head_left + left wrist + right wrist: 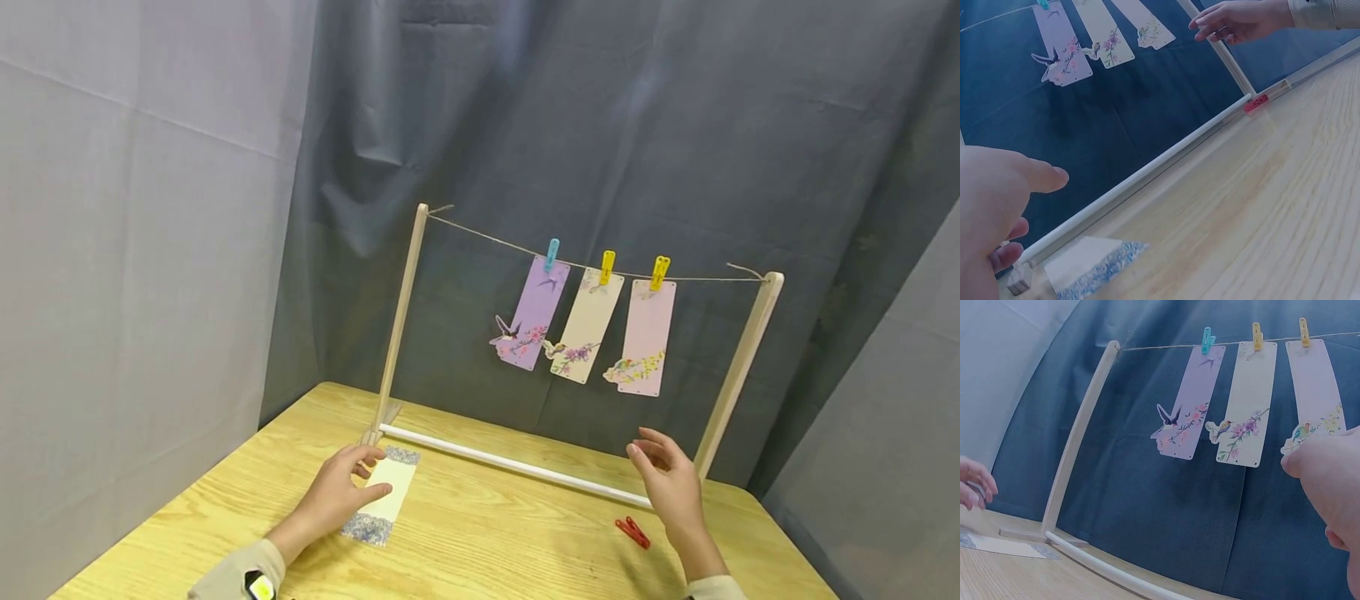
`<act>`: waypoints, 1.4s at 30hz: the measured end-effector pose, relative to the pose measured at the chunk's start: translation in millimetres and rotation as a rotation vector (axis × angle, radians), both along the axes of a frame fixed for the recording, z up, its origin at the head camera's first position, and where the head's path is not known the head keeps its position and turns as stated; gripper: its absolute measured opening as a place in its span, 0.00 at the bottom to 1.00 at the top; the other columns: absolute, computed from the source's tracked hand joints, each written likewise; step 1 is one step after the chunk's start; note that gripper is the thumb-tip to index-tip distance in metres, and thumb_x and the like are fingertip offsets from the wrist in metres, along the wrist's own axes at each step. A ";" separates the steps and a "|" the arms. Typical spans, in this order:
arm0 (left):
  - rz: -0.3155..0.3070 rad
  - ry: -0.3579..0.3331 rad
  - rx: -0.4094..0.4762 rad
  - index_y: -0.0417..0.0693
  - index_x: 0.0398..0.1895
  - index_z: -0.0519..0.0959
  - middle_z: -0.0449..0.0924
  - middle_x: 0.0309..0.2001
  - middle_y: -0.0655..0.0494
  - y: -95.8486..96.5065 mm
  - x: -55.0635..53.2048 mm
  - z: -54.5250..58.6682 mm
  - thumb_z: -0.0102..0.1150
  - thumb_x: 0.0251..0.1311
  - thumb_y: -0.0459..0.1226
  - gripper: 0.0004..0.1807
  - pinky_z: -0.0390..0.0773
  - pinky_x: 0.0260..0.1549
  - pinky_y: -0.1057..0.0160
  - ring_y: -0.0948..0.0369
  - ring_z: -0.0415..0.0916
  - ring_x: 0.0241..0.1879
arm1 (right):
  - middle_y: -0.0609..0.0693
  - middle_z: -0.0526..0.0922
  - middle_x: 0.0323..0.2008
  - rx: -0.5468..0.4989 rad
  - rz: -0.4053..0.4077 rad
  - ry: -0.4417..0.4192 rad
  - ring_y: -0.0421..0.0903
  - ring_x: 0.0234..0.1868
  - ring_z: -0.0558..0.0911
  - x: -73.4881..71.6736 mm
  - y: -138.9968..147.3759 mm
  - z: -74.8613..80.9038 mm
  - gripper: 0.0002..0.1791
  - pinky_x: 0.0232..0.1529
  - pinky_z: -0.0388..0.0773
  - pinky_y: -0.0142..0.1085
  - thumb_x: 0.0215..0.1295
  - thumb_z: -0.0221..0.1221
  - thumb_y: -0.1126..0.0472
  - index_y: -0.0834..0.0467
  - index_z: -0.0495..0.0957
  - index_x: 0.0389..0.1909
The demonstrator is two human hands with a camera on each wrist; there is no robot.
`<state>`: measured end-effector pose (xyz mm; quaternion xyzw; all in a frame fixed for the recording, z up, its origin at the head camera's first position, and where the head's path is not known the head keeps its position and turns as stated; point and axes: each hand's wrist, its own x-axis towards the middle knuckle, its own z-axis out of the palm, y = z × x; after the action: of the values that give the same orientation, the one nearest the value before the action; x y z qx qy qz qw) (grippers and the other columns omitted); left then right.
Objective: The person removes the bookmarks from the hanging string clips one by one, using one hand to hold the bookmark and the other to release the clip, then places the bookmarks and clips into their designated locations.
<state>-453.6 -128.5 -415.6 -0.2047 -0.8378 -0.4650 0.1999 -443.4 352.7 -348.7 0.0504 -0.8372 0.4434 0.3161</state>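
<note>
My left hand point(337, 492) hovers over a white bookmark point(393, 489) with blue patterned ends, thumb and fingers spread and nothing between them. Part of that bookmark is covered by the hand in the head view. In front of the right post, my right hand point(672, 485) is raised with loosely bent fingers and holds nothing. Two red clothespins point(633, 532) lie on the table below and to its left. Pinned on a string, a purple bookmark point(1191, 406), a cream bookmark point(1249, 400) and a pink bookmark point(1314, 381) hang side by side, all with birds and flowers.
A wooden frame with a left post point(403, 317) and a right post point(742, 375) stands on the wood-grain table point(487, 533). Its white bar point(517, 467) runs low between the posts. One blue clothespin point(552, 254) and yellow clothespins point(607, 267) grip the string. Dark curtain point(480, 125) behind.
</note>
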 end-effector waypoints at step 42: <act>-0.083 0.004 0.064 0.56 0.54 0.73 0.72 0.46 0.57 32.9 -39.0 50.4 0.69 0.50 0.45 0.26 0.78 0.35 0.60 0.52 0.73 0.45 | 0.52 0.79 0.47 0.104 0.112 0.118 0.47 0.43 0.77 -24.1 -32.4 94.6 0.24 0.38 0.74 0.32 0.65 0.56 0.48 0.51 0.70 0.60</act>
<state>-492.6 -95.7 -365.2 -0.2340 -0.8129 -0.4989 0.1886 -467.4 320.3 -254.1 0.1393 -0.8351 0.4124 0.3364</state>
